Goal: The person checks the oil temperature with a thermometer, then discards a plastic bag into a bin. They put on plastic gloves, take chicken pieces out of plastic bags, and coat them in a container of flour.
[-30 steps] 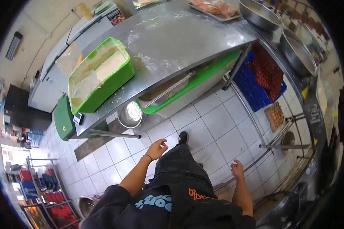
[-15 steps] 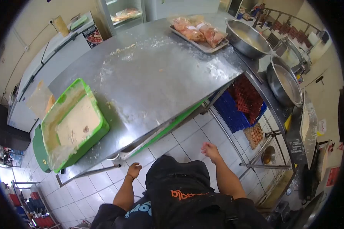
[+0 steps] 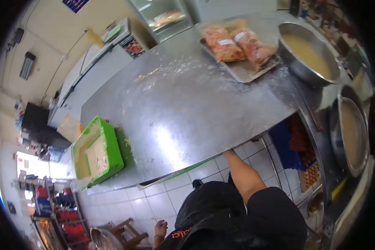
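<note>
My left hand [image 3: 161, 228] hangs low beside my body, over the tiled floor. Its fingers are loosely bent and a little apart, and nothing shows in them. My right forearm [image 3: 246, 177] reaches forward to the front edge of the steel table [image 3: 187, 108]. The right hand itself is hidden under that edge, so its fingers and anything they touch cannot be seen. On the tabletop to the left stands a green tub [image 3: 114, 146] with pale flour-like powder inside.
A metal tray [image 3: 248, 73] carries bagged raw meat [image 3: 223, 46] at the back right. Beside it are a steel bowl of yellowish liquid [image 3: 308, 54] and another steel bowl [image 3: 352, 129]. Below are a blue crate [image 3: 284, 146], eggs [image 3: 310, 177] and a wooden stool [image 3: 127, 233].
My view has turned and shifted. My right hand has moved forward from above the floor to beneath the table edge. My left hand now hangs lower and farther from the table.
</note>
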`<state>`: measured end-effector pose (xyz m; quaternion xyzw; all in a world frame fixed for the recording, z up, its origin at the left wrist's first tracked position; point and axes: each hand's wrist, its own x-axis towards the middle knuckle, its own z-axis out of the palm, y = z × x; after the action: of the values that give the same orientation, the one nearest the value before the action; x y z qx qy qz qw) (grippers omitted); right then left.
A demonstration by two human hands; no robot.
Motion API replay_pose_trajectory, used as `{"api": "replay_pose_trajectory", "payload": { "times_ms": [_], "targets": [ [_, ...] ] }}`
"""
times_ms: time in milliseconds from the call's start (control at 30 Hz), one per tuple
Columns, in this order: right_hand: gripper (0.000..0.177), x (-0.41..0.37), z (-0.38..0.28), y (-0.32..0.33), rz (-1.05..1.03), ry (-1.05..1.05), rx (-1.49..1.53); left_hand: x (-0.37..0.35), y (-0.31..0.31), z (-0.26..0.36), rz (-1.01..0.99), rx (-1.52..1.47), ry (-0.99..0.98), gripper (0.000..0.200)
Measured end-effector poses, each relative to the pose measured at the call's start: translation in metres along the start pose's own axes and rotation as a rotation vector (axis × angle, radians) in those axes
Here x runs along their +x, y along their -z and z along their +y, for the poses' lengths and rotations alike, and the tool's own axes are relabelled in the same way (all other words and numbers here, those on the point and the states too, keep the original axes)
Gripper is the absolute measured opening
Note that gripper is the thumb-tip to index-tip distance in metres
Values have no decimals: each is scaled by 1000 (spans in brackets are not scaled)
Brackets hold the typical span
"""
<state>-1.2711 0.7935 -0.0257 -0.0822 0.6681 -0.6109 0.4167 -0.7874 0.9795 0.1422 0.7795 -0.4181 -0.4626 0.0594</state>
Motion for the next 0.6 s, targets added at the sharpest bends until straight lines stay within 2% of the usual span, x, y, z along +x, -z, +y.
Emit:
{"api": "replay_pose_trajectory", "payload": {
  "times_ms": [33,133,200,267,367,433,500,533,567,600],
  "targets": [
    [24,0,3,-2,46,108,-92,-18,-5,9,33,28,47,37],
    [26,-7,22,2,331,532,-501,-48,-19,25,46,31,16,39],
    [27,-25,16,18,447,624,-502,-45,-28,34,56,128,-95,39],
    [15,-84,-92,44,242,320,60,-43,-42,62,21,143,-188,38],
    [15,-127,-95,100,259,92,29,-40,-74,128,-147,141,-314,34],
    [15,-153,-87,132,320,119,71,-35,-94,171,-344,111,-322,32],
    [15,-193,-99,158,334,131,117,-6,-116,176,-420,127,-486,31],
    [24,-214,-94,174,326,86,82,0,-125,193,-490,103,-496,31],
    [24,-234,-90,186,347,65,68,4,-135,211,-566,80,-505,31],
    [24,-255,-87,197,377,46,53,6,-146,225,-621,-72,-362,33]
  ]
}}
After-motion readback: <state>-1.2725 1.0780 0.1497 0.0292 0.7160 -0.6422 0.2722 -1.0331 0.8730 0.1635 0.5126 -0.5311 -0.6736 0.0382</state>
